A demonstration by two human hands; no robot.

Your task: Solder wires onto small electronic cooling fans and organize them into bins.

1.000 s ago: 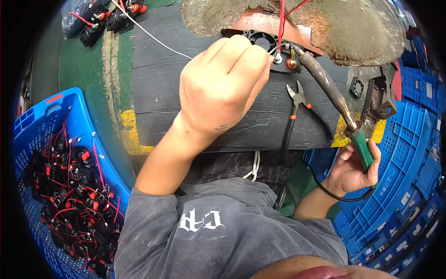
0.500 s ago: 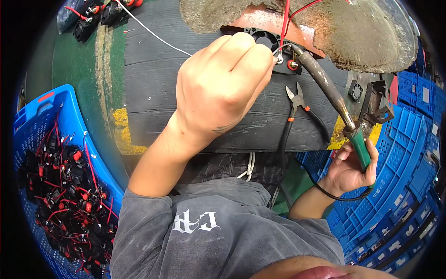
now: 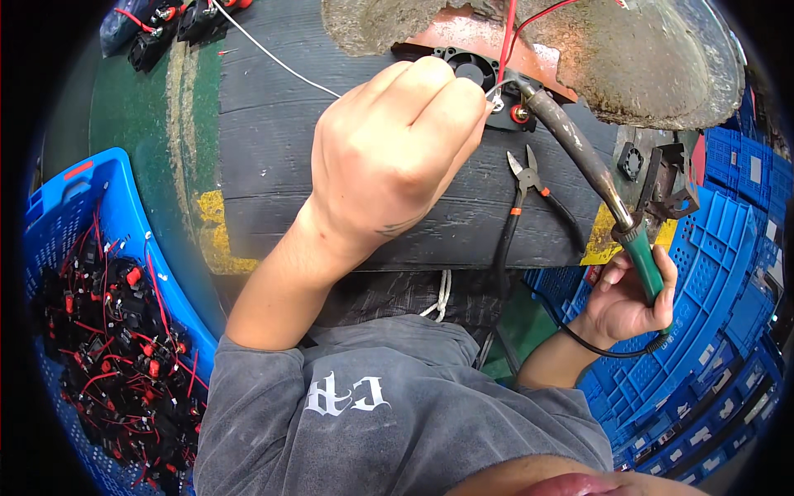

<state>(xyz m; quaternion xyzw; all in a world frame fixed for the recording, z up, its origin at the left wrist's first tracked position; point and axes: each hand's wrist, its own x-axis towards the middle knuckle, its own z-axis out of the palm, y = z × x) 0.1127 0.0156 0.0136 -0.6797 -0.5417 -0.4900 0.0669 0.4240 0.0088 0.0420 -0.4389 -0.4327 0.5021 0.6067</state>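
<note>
My left hand is closed in a fist over the mat, gripping a thin silvery solder wire. Its short end comes out past the fingers, close to the tip of a soldering iron. The iron's green handle is held in my right hand, with the shaft slanting up and left. Both meet at a black housing with a small fan, which has a metal terminal and a red terminal. A red wire rises from the metal terminal. My fist hides the housing's left part.
Diagonal cutters with black and orange handles lie on the dark mat. A loose fan and a black bracket sit at right. A crusted metal piece overhangs the back. The blue crate at left holds many wired parts.
</note>
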